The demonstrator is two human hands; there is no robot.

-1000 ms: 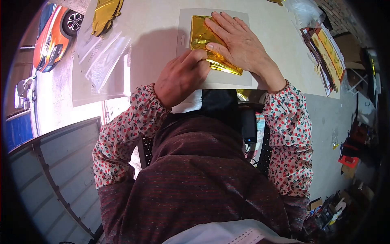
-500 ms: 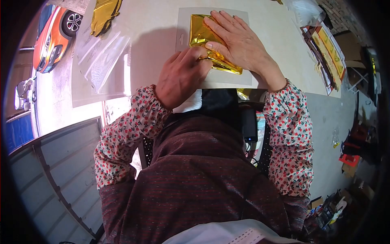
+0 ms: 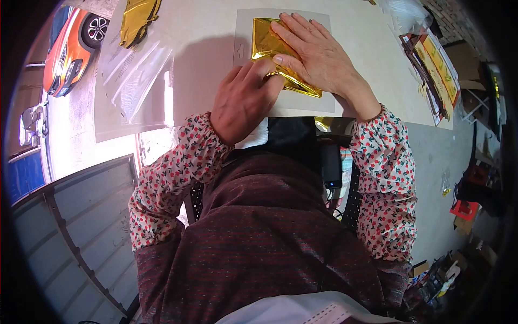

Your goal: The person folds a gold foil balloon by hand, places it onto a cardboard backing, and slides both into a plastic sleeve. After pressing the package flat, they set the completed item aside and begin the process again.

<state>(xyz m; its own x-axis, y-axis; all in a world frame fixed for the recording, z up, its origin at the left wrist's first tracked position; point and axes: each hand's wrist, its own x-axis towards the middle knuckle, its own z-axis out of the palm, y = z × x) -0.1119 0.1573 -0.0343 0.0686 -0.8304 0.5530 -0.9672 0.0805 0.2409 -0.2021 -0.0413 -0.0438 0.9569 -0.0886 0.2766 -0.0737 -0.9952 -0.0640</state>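
Note:
A folded sheet of shiny gold foil (image 3: 267, 39) lies on a clear plastic sleeve (image 3: 244, 33) with a small hang hole at its left side. My right hand (image 3: 318, 56) rests flat on the foil's right part, its fingers stretched out and pointing up and left. Curled in a pinch, my left hand (image 3: 245, 97) is at the foil's lower left edge, close beside my right thumb. The foil's edge meets its bent fingers, and their tips are partly hidden.
The pale table (image 3: 205, 70) carries another gold foil piece (image 3: 138, 20) at the upper left, clear plastic film (image 3: 139, 81) below it, and red and yellow packaging (image 3: 440, 70) at the right. A phone (image 3: 331, 166) is near my lap.
My left hand has shifted slightly to the right along the lower edge of the foil, and its forearm has followed. My right hand has stayed in place.

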